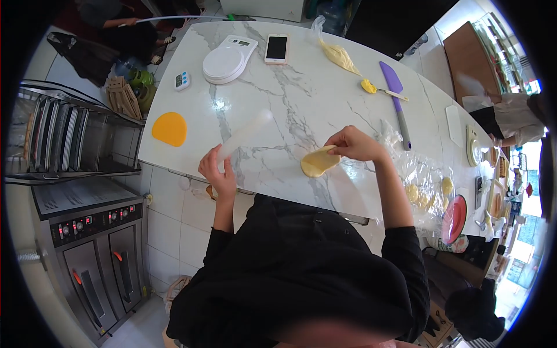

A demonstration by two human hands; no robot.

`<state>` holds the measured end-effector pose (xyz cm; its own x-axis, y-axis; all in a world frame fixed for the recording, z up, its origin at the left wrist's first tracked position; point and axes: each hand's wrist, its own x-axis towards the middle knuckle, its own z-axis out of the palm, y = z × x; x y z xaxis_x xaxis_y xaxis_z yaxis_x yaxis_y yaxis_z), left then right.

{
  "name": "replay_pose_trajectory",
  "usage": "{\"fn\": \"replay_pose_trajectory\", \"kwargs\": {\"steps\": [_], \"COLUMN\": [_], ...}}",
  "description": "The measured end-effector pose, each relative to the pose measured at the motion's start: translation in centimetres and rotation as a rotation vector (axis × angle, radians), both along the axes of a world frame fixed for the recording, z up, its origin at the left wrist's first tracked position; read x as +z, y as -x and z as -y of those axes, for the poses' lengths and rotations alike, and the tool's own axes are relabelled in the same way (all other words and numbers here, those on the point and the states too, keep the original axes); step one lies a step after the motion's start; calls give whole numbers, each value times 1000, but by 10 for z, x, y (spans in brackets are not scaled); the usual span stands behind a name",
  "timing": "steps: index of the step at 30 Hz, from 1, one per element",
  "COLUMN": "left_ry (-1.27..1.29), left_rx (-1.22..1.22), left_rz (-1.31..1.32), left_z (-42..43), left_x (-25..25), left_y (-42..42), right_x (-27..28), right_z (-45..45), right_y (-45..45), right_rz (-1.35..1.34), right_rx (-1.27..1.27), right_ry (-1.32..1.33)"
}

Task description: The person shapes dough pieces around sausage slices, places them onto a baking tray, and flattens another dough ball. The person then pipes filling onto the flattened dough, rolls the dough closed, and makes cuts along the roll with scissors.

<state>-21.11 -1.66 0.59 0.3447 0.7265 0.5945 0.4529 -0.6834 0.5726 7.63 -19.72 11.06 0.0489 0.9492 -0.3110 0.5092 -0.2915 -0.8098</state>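
Observation:
A flat, pale yellow piece of dough (318,162) lies on or just above the marble-patterned table (272,130). My right hand (354,144) pinches its upper right edge between thumb and fingers. To the left, my left hand (218,171) is at a whitish translucent rolling pin (246,135), which slants up and away; its fingers are spread at the near end, and whether they grip it is not clear. Beyond my right hand, clear plastic sheeting (423,174) covers several small dough pieces.
Around the table are an orange scraper (169,129), a timer (182,80), a white scale (224,65), a phone (277,49), a piping bag (338,56), a purple spatula (391,78) and a red plate (454,218). Other people stand at upper left and right.

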Motion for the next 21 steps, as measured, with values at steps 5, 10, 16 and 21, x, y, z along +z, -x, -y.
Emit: {"fn": "replay_pose_trajectory", "kwargs": {"steps": [5,10,16,21], "left_ry": [9,80,64,94], "left_rx": [-9,-43,-90,-187], "left_rz": [-12,-10,-73,-121], "left_z": [-1,6,7,13], "left_x": [8,-1,-7,-10], "left_y": [-5,-5,-9,-25], "right_x": [23,58,-49,-103], "right_z": [-8,-1,20,51], "right_y": [-17,-11,62,126], "right_rz": [-62,43,701,612], "right_rx": [57,-168,-110,-273], "right_ry": [12,-237,-111,-164]}}
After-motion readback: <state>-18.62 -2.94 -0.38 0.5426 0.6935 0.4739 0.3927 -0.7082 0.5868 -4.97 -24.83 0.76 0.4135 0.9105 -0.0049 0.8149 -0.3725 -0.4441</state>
